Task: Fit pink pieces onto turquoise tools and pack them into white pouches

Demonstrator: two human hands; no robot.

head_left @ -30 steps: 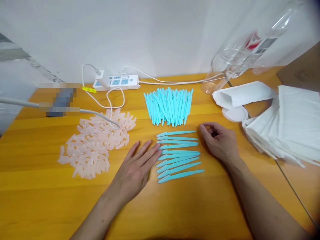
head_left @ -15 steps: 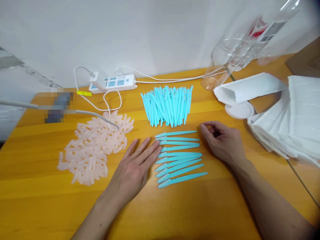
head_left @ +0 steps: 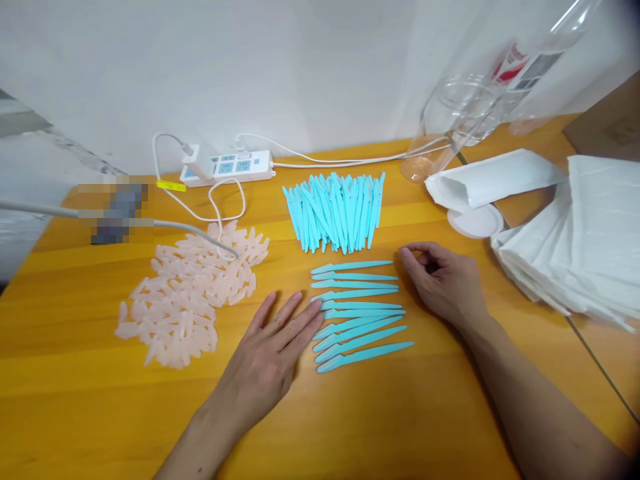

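Several turquoise eyebrow razors (head_left: 357, 289) lie in a loose column on the table, roughly parallel, blade ends to the left. My left hand (head_left: 270, 347) is open and flat, fingers spread, with its fingertips touching the blade ends of the middle razors. To the right of the handle ends my right hand (head_left: 440, 277) rests on its side, fingers curled in, with nothing visible in it. A dense pile of more turquoise razors (head_left: 335, 213) sits farther back. Left of my left hand spreads a heap of pale pink translucent caps (head_left: 185, 300).
A white power strip (head_left: 240, 167) with plugs and cables stands along the wall. A grey cable (head_left: 195, 233) crosses over the caps. At the right are white padded envelopes (head_left: 595, 240), a white round lid (head_left: 475, 220), a clear plastic container (head_left: 435, 143) and a cardboard box (head_left: 607, 123).
My left hand has slid slightly toward me along the blade ends, from the upper razors to the middle ones. The right hand stays in place.
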